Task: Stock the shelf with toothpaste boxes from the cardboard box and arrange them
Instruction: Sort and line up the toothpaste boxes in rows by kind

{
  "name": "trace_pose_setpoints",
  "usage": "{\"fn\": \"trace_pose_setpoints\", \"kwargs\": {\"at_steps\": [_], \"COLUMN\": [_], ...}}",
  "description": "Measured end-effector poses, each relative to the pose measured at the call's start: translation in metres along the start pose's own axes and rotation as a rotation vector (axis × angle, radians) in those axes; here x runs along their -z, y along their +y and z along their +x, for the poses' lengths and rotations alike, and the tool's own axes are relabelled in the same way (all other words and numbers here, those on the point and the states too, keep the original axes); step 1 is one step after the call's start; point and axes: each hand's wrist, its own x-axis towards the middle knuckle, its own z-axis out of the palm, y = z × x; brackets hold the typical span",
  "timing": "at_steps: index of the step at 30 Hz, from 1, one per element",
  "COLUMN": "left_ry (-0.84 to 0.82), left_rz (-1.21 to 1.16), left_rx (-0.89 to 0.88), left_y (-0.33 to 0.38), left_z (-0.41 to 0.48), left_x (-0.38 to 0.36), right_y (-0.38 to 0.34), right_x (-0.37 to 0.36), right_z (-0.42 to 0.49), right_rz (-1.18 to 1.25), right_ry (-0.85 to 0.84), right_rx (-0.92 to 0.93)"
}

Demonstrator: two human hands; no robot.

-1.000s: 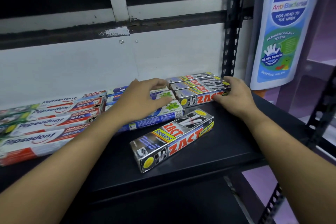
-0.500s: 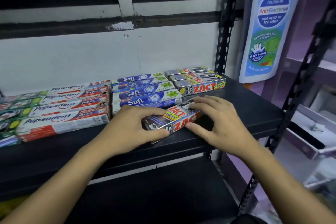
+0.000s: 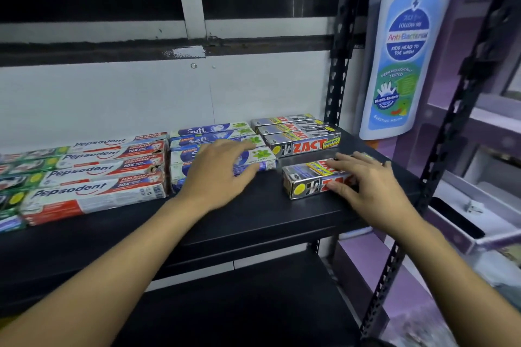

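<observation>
Lower shelf (image 3: 253,304), nearest the viewer, sits below the loose toothpaste box (image 3: 306,182). That box, grey with red "ZACT" lettering, lies flat on the black upper shelf (image 3: 253,222) with its long side roughly parallel to the front edge.

The right hand (image 3: 366,180) covers the right half of the loose box. Its fingers are spread and nearly straight across the top face and its thumb lies against the near face, while the left end of the box stays uncovered.

The left hand (image 3: 217,175), left of the loose box and apart from it, rests palm down with relaxed, spread fingers on the blue-and-white boxes (image 3: 214,132).

Farther left of the loose box lie the red-and-white boxes (image 3: 98,175), in rows.

Just behind the loose box, with a gap between, three matching grey boxes (image 3: 298,135) lie side by side.

Behind the loose box and to its right stands a perforated black post (image 3: 338,70). Right of that is a bottle-shaped sign (image 3: 403,59).
</observation>
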Motion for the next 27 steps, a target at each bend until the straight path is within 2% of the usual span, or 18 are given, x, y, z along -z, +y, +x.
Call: {"fn": "trace_pose_setpoints", "kwargs": {"at_steps": [4, 13, 21, 27], "left_ry": [-0.052, -0.064, -0.04, -0.02], "left_rz": [0.153, 0.191, 0.149, 0.129], "left_rx": [-0.013, -0.03, -0.009, 0.003], "left_y": [-0.024, -0.035, -0.038, -0.036], "left_z": [-0.005, -0.007, -0.008, -0.009], "left_x": [-0.013, -0.017, -0.02, -0.02], "right_y": [0.003, -0.006, 0.001, 0.001], "right_x": [-0.005, -0.027, -0.038, -0.043], "right_z": [0.021, 0.074, 0.072, 0.075], "right_rz": [0.044, 0.082, 0.218, 0.171], "right_ry": [-0.021, -0.081, -0.005, -0.028], "right_rx": [-0.083, -0.216, -0.152, -0.114]}}
